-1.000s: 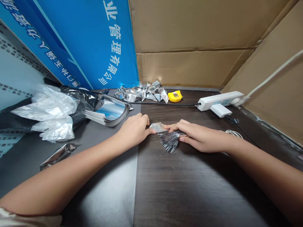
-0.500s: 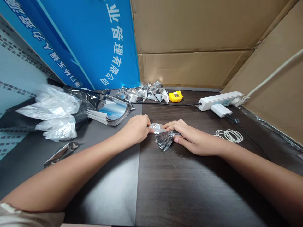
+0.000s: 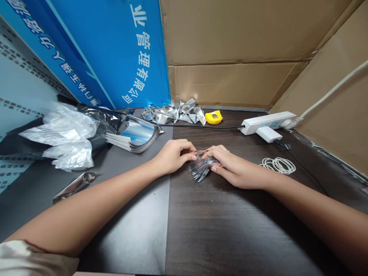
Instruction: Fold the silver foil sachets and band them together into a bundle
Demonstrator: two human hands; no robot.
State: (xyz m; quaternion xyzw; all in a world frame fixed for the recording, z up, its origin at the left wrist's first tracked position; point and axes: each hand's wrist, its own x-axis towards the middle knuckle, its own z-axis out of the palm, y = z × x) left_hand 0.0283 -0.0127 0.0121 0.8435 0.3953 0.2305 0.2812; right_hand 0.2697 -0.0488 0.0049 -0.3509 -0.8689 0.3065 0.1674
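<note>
A fanned stack of small silver foil pouches (image 3: pixel 199 170) lies on the dark wooden table (image 3: pixel 230 230). My right hand (image 3: pixel 230 166) rests on top of the fan with fingers curled over it, pressing it down. My left hand (image 3: pixel 174 155) is closed, its fingertips pinching a foil pouch at the fan's upper left edge. The two hands nearly touch above the stack.
A curved pile of larger foil bags (image 3: pixel 135 136) and crumpled clear plastic bags (image 3: pixel 64 136) lie left. Loose foil pouches (image 3: pixel 172 112), a yellow tape measure (image 3: pixel 213 117), a white power strip (image 3: pixel 267 123) and rubber bands (image 3: pixel 278 165) lie behind and right. Cardboard walls enclose the table.
My left hand has moved right and brought the single pouch in against the fan. The loose pouch that lay between the hands is now under the fingers.
</note>
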